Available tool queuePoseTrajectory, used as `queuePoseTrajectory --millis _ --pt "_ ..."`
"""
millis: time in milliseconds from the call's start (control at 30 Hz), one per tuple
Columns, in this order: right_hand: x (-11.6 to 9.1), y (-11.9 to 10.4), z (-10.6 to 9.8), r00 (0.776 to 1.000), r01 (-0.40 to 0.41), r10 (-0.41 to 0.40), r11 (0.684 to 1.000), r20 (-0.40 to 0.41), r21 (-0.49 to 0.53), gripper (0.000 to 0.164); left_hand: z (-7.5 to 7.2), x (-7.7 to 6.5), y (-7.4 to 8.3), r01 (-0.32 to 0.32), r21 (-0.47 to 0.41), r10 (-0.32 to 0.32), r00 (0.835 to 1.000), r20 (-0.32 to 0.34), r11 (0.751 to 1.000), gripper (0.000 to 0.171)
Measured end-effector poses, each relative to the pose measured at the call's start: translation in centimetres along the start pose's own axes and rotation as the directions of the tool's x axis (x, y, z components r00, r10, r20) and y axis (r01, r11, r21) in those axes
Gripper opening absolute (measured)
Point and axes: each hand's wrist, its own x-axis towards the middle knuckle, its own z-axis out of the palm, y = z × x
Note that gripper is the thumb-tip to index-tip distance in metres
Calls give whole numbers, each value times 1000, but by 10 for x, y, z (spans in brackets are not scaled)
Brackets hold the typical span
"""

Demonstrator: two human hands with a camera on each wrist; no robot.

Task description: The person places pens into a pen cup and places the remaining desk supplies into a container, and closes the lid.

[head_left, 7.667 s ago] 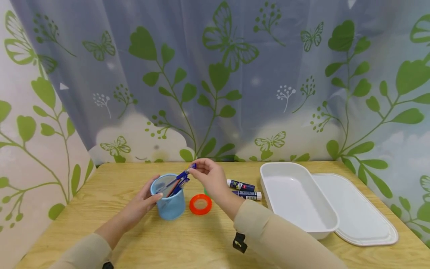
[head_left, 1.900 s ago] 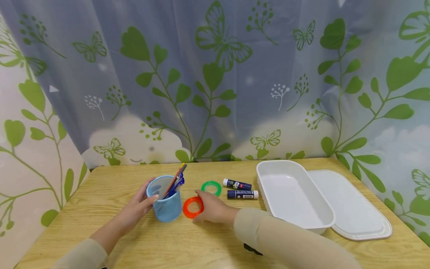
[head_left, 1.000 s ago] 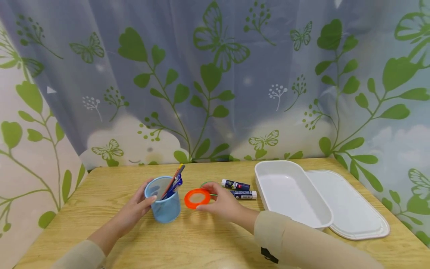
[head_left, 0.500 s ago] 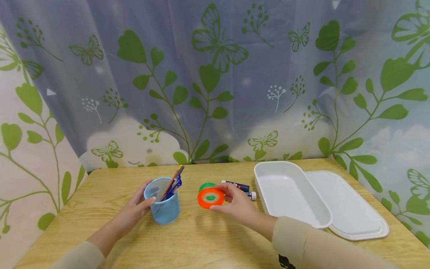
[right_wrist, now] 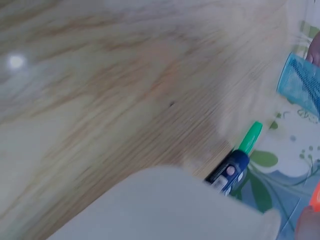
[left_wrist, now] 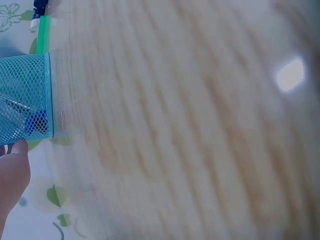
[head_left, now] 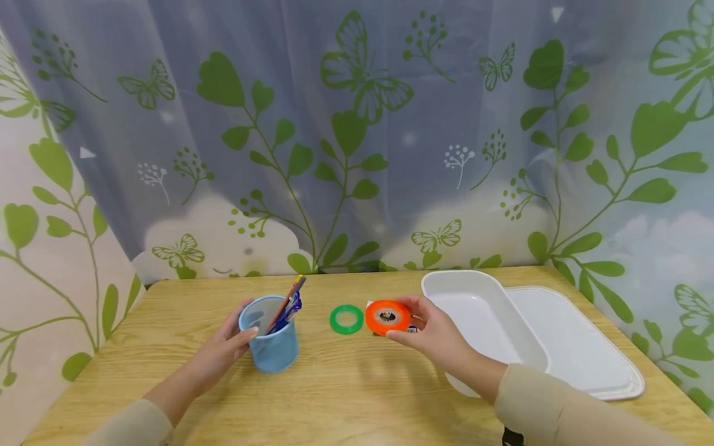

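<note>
In the right hand (head_left: 440, 334) the red tape (head_left: 370, 318), in the left hand (head_left: 225, 344) the cup (head_left: 273, 353)

From where I stand, the red tape is up off the table (head_left: 334, 402), about midway across and closer to the far edge than to the near one. The right hand has it pinched by its right side, thumb low and fingers high, the flat face turned to the person. A soft shadow falls on the wood below.

The cup stands closer to the left edge of the surface than to the right. The left hand is clasped on its left side, thumb over the rim, the other fingers partly hidden behind. Pens (head_left: 287, 313) lean in it toward the right and poke above the rim.

Green tape (head_left: 336, 319) lies flat between the cup and the red tape. Beyond the red tape are glue sticks (right_wrist: 227, 167), mostly hidden from the front.

The tub (head_left: 485, 322) sits on the right half, toward the far edge, the right arm crossing before its near end. The lid (head_left: 586, 353) lies along the right edge, its left part hidden by the tub. A curtain (head_left: 362, 49) of leaves and butterflies hangs behind the far edge.
</note>
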Motion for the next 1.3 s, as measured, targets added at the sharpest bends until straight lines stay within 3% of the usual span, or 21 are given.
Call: queuePoseTrajectory --millis 267,600,1300 --pt "-2 3 -20 997 -16 11 998 -70 -66 59 2 -1 1 -7 -5 6 1000 -21 1000 68" --pt "-5 3 -37 997 22 -29 995 -68 -94 62 3 -1 0 -18 6 18 1000 -25 1000 67" --pt "14 13 -68 992 22 -53 964 -110 -266 59 0 0 -2 -12 -3 12 1000 -25 1000 68"
